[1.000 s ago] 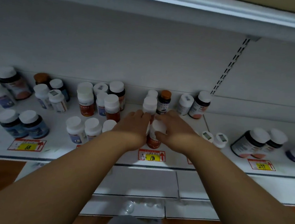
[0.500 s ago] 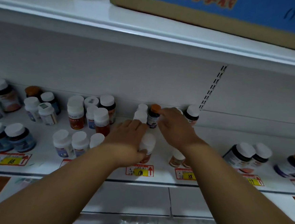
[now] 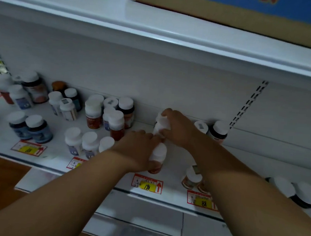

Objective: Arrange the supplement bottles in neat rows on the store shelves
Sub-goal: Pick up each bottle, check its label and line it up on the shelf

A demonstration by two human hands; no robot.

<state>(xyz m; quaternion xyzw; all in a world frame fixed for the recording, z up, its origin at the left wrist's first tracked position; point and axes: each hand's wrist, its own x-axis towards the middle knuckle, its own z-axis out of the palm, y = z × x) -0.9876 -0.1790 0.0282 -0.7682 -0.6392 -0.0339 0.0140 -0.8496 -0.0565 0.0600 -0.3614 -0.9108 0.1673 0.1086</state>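
Many white-capped supplement bottles stand on a white store shelf point(image 3: 172, 177). My left hand point(image 3: 137, 150) holds an orange-bottomed bottle point(image 3: 158, 157) near the front, above the 198 price tag. My right hand point(image 3: 180, 128) grips a white bottle point(image 3: 161, 123) at the back, fingers curled round its cap. Two more bottles point(image 3: 218, 131) stand at the back just right of my right hand. A small brown bottle point(image 3: 192, 177) sits under my right forearm near the front edge.
Left of my hands stand clusters of bottles: a front trio point(image 3: 88, 143), a middle group point(image 3: 114, 116), two blue ones point(image 3: 31, 126). Dark bottles point(image 3: 301, 192) stand far right. A cardboard box point(image 3: 234, 8) rests on the upper shelf. Price tags point(image 3: 147, 183) line the shelf edge.
My right hand has closed round a white bottle at the back where it was reaching before. My left hand stays on the front bottle. The camera view has swung left and up.
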